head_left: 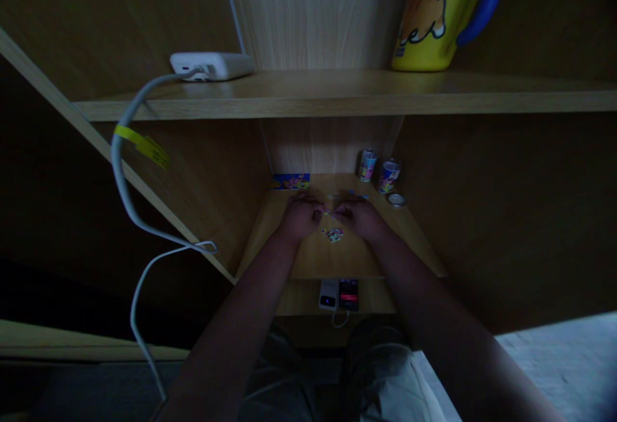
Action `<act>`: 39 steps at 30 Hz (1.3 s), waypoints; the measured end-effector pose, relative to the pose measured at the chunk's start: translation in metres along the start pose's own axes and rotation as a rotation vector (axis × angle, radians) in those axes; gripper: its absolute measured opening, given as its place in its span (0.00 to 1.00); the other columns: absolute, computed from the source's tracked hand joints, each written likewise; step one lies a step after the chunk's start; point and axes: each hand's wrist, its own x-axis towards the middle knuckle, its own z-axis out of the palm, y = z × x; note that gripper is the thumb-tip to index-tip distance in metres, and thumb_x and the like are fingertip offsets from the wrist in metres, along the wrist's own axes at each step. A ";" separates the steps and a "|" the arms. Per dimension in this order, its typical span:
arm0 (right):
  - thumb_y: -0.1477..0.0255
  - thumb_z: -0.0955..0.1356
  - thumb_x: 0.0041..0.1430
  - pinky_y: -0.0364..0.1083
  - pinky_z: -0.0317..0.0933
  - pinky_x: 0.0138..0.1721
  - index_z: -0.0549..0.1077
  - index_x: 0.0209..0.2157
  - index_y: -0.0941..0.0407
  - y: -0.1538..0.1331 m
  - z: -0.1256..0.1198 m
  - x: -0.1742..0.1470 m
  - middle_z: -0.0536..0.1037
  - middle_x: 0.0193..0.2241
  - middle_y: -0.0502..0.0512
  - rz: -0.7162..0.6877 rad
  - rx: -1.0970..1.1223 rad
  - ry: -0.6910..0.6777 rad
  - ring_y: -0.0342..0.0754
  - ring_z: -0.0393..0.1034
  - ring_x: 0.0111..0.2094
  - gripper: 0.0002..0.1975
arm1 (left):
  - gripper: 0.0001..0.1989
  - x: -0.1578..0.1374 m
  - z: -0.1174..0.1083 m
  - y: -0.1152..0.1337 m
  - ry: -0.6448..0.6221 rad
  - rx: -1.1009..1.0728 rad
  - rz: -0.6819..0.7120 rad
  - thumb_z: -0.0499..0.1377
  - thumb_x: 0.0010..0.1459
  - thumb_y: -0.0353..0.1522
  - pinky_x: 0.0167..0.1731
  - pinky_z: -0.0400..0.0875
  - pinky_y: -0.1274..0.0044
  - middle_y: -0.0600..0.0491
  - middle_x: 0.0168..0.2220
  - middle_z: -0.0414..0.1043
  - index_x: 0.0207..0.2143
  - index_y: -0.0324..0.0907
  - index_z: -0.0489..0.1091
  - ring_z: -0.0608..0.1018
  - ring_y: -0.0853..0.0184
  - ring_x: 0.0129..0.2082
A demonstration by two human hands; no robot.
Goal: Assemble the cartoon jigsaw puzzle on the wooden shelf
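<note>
My left hand [301, 216] and my right hand [361, 216] face each other over the wooden desk surface, fingertips pinched and nearly meeting. Between them is a tiny colourful jigsaw puzzle piece [326, 212], with the left fingertips on it. The right fingers are closed at its other side; dimness hides exactly what they grip. Just below the hands lies a small pile of jigsaw puzzle pieces [332, 235]. A few more loose pieces [365, 196] lie beyond the right hand. A blue printed picture card [291, 182] is at the back left.
Two printed cans [367, 165] [388, 176] stand at the back right beside a round metal lid [396, 200]. Overhead, a shelf [318, 104] holds a white power bank [216, 66] with a hanging cable [118, 165] and a yellow cup [427, 24]. A phone [348, 295] lies nearer me.
</note>
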 end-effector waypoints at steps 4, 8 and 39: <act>0.64 0.82 0.61 0.55 0.71 0.53 0.85 0.41 0.49 -0.003 -0.001 -0.001 0.88 0.44 0.57 -0.026 0.012 -0.001 0.57 0.81 0.48 0.09 | 0.10 0.001 0.000 -0.001 0.008 -0.001 -0.005 0.64 0.62 0.25 0.55 0.74 0.58 0.51 0.43 0.87 0.35 0.47 0.84 0.83 0.53 0.50; 0.64 0.80 0.63 0.57 0.70 0.56 0.85 0.43 0.49 -0.005 -0.001 -0.001 0.87 0.46 0.57 -0.008 -0.047 0.006 0.58 0.80 0.50 0.09 | 0.11 0.002 0.001 -0.002 0.020 -0.037 0.026 0.63 0.62 0.25 0.56 0.75 0.59 0.52 0.44 0.87 0.37 0.48 0.84 0.83 0.55 0.49; 0.66 0.81 0.59 0.48 0.69 0.43 0.79 0.38 0.52 0.003 0.005 -0.002 0.86 0.38 0.52 0.098 0.228 -0.048 0.50 0.80 0.39 0.11 | 0.12 0.002 -0.011 -0.003 0.128 -0.101 -0.067 0.60 0.62 0.24 0.53 0.76 0.64 0.50 0.39 0.85 0.32 0.46 0.81 0.83 0.58 0.43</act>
